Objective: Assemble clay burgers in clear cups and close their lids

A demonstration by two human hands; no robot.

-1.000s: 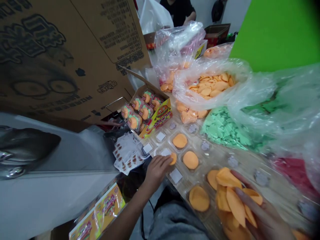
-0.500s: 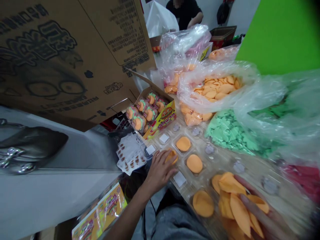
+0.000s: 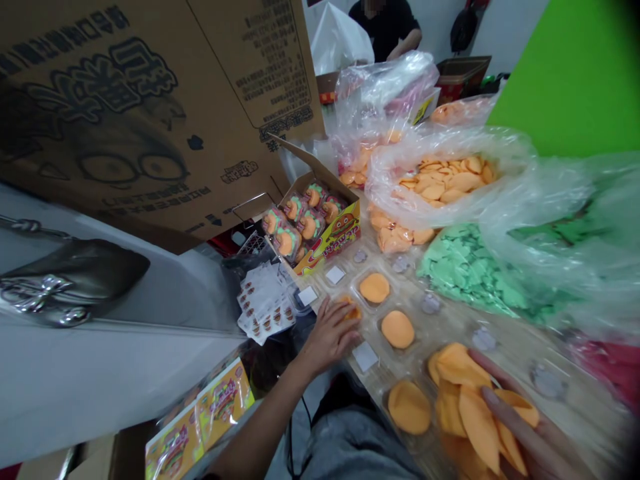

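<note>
My left hand (image 3: 327, 337) lies over a clear plastic tray, its fingers slightly bent on an orange disc (image 3: 354, 309) that they partly cover. Its thumb stands apart from the other fingers. At the lower right, my right hand (image 3: 525, 420) grips a loose bunch of thin orange discs (image 3: 473, 407), some of them bent. More single discs sit in clear compartments: one (image 3: 375, 288) and another (image 3: 398, 329) beyond my left hand, and one (image 3: 409, 407) nearer my body. White square pieces (image 3: 365, 357) lie in other spots around my left hand.
A display box (image 3: 333, 237) of wrapped burger-shaped pieces stands behind the trays. Beyond are open bags of orange discs (image 3: 450, 180) and green pieces (image 3: 470, 267). Printed cards (image 3: 265, 303) lie left, below a large carton (image 3: 165, 120). A person (image 3: 385, 30) is at the back.
The view has shifted slightly, so the scene sits a little further right. My left hand stays on the same disc; my right hand still holds its bunch.
</note>
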